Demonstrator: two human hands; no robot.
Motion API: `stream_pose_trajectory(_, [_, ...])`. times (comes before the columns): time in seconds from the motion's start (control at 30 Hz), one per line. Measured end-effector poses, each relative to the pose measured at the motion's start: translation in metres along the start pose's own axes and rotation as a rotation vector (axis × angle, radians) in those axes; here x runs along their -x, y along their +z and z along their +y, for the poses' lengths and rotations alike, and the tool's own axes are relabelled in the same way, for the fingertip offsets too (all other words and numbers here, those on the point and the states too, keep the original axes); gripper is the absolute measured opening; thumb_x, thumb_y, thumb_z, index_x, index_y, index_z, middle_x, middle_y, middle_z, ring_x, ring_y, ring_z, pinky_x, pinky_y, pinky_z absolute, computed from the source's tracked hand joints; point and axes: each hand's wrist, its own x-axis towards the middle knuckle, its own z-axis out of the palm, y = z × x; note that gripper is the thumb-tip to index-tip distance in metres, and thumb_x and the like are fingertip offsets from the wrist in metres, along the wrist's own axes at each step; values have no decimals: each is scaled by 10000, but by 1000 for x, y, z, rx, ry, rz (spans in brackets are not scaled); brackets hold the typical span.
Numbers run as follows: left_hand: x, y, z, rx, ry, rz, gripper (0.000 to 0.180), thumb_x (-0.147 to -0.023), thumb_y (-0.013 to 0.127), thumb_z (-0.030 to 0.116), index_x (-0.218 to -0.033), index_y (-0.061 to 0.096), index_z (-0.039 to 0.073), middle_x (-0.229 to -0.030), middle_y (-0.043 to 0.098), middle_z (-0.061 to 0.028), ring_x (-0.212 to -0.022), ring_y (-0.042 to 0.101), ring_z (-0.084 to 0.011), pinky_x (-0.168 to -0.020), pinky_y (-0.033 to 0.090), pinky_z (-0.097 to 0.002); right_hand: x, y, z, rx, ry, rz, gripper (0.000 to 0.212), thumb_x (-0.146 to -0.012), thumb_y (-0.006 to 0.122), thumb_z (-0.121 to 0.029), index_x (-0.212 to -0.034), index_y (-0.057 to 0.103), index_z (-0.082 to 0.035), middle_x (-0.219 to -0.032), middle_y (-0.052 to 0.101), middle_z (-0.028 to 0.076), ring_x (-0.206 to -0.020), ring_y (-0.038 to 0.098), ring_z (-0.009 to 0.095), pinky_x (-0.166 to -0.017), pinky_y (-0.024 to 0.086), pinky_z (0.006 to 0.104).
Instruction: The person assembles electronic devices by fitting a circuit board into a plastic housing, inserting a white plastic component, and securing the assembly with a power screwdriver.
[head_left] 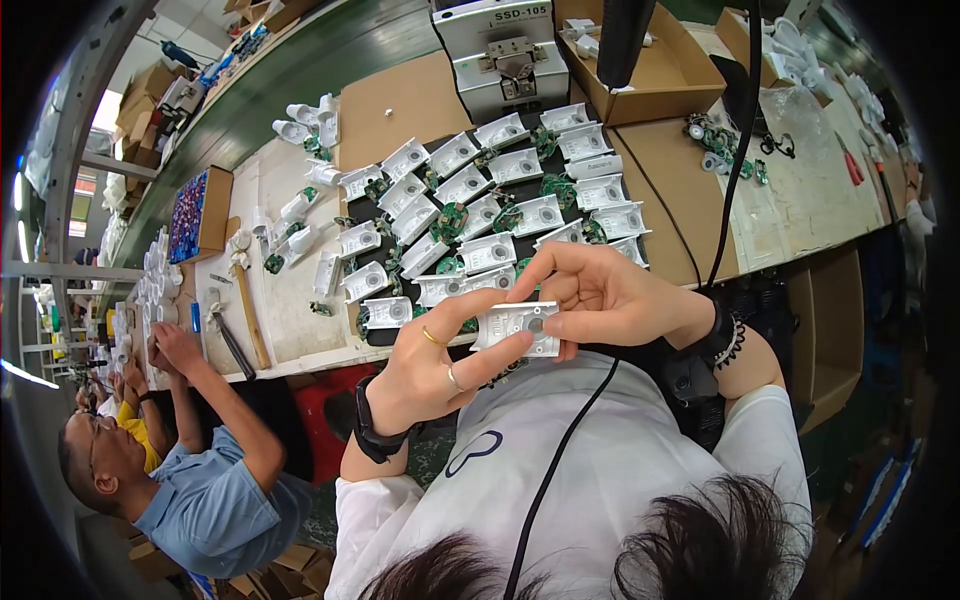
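Observation:
Between my two hands is a white plastic housing half (517,328), its hollow inner side with a round grey part turned up. My left hand (440,355) grips its left end, the index finger along the far edge and another finger across the near side. Thumb and fingers of my right hand (610,305) close on its right end, the thumb by the round part. Just beyond my hands lies a dark mat (376,338) covered with rows of similar white housing halves (487,252) and green circuit boards (448,222).
A grey metal machine (505,60) stands at the back, beside a cardboard box (660,70). To the left lie a hammer (250,310) and more white housings (296,205). A black cable (742,150) hangs at right. A co-worker in a blue shirt (215,500) works at left.

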Motion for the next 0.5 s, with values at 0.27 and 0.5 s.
stream_pose_trajectory(0.27, [3,-12,5,-31,-53,-77,504,-616,688,-2,-1093,682,161,-1137,577,-209,-911,640,-319,-715,558,-356,-10,6,9,41,12,33,250,-901,537,-11,-1143,476,-4,-906,650,72,-657,634,98,-577,510,203])
stream_pose_trajectory(0.5, [23,-35,16,90,-209,-58,462,-650,664,-75,-1054,691,149,-1153,584,-174,-872,645,-270,-709,532,-333,-19,26,10,41,58,-36,298,-926,518,-46,-1217,460,-17,-908,643,73,-712,618,98,-629,500,215])
